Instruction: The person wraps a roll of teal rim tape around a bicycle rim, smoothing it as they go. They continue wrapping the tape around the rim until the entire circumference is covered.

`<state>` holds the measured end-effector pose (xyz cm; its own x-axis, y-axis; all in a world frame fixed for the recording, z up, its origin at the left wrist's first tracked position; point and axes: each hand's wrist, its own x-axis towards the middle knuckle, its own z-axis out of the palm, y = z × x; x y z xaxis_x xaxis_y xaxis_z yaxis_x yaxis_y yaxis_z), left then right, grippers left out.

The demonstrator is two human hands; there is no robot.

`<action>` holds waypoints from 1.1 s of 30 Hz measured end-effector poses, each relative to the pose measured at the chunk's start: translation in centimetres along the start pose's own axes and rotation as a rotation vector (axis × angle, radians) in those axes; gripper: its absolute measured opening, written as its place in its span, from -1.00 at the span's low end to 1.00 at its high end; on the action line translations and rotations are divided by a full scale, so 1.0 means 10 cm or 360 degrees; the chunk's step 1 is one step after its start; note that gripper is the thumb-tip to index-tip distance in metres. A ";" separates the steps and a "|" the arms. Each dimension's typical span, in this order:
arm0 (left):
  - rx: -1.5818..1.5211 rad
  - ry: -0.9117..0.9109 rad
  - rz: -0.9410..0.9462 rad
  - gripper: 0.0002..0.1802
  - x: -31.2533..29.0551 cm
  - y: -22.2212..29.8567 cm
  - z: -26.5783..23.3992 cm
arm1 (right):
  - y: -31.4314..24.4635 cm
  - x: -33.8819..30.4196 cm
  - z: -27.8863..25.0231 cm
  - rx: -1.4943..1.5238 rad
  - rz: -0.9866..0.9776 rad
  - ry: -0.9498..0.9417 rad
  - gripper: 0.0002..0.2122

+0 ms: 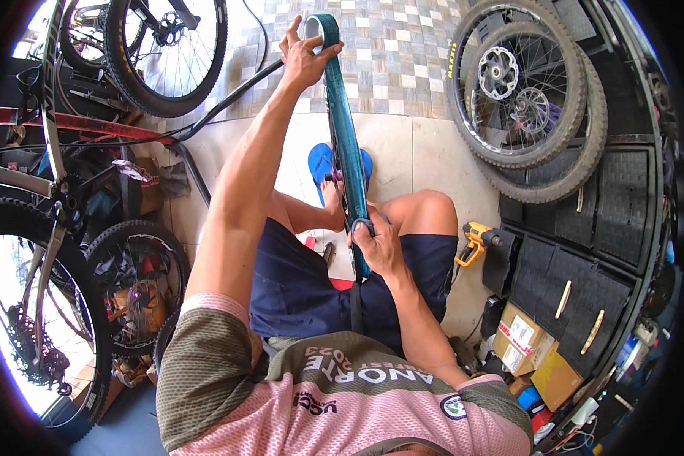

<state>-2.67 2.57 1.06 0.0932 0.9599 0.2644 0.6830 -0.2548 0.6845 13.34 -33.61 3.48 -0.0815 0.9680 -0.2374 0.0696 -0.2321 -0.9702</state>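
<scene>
A long teal band (340, 114) runs along what looks like a bicycle wheel seen edge-on, upright between my knees. At its far end the band curls over in a loop with a pale inner side. My left hand (307, 61) is at this loop, thumb against the band and fingers partly spread behind it. Lower down, my right hand (378, 242) is closed around the band, thumb pressed on it near a small greyish thing I cannot make out. A dark strap (356, 308) hangs below the wheel onto my shorts.
Blue slippers (321, 163) lie beyond my feet. A yellow heat gun or drill (475, 243) is on the floor to the right. Two wheels (520, 91) lean at the far right; cardboard boxes (523, 338) stand nearer. Bicycles and a tyre (140, 281) crowd the left.
</scene>
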 end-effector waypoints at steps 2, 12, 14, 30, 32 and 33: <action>0.0006 0.0022 0.0021 -0.44 0.00 -0.04 0.00 | -0.01 0.00 0.01 0.0004 0.0004 -0.0009 -0.39; 0.0045 -0.0073 -0.0050 -0.43 -0.09 -0.09 0.11 | -0.02 -0.02 0.01 -0.0055 -0.0005 -0.0002 -0.39; 0.0023 -0.0104 -0.0093 -0.39 -0.13 -0.09 0.14 | -0.03 -0.03 0.00 -0.0067 -0.0002 0.0016 -0.39; 0.0152 -0.0388 -0.0413 -0.45 -0.15 -0.03 0.38 | 0.20 -0.04 -0.16 0.0163 0.0027 -0.0043 -0.54; 0.0141 -0.0488 -0.0474 -0.46 -0.13 0.12 0.45 | 0.11 -0.02 -0.16 0.0433 -0.0065 -0.0051 -0.52; 0.0181 -0.0511 -0.0495 -0.44 -0.12 0.14 0.51 | 0.09 -0.03 -0.18 0.0427 -0.0041 -0.0045 -0.51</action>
<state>1.87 1.68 -1.76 0.0787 0.9809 -0.1777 0.7876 0.0481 0.6143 15.18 -33.94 2.80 -0.1078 0.9717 -0.2103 -0.1988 -0.2284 -0.9531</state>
